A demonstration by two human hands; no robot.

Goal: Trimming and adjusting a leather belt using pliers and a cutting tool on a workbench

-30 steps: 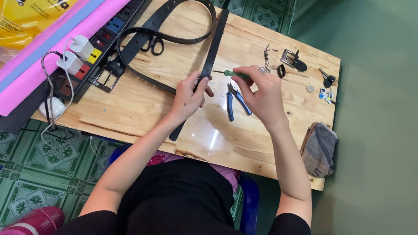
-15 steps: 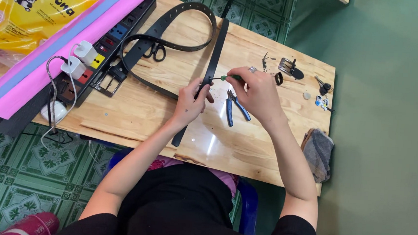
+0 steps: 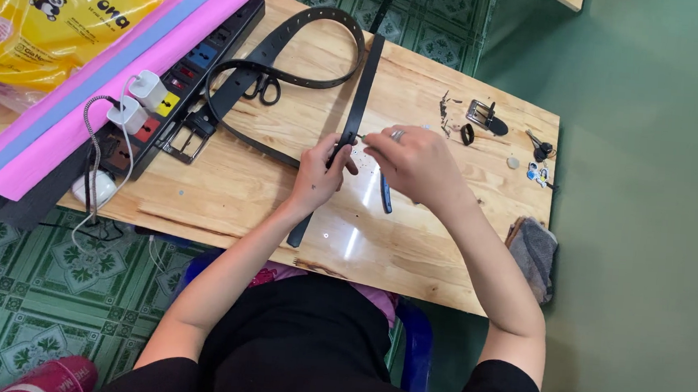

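Note:
A straight black belt strap (image 3: 361, 99) lies across the wooden table (image 3: 243, 189) and runs off its far edge. My left hand (image 3: 320, 169) pinches this strap near its lower part. My right hand (image 3: 407, 163) is closed on a thin tool with a greenish handle, its tip (image 3: 359, 137) against the strap by my left fingers. Blue-handled pliers (image 3: 385, 197) lie under my right hand, mostly hidden. A second black belt (image 3: 294, 45) with punched holes loops on the table to the left, ending in a metal buckle (image 3: 185, 139).
Black scissors (image 3: 265, 89) lie inside the belt loop. A black power strip (image 3: 172, 94) with white chargers, pink and blue foam sheets (image 3: 104, 72) and a yellow bag (image 3: 50, 19) fill the left. A loose buckle (image 3: 482, 115), small metal parts, keys (image 3: 539, 148) and a grey cloth (image 3: 532, 254) sit right.
My right hand has slid left and lower towards my left hand, bringing the tool tip onto the strap and covering the pliers. The camera view has shifted slightly.

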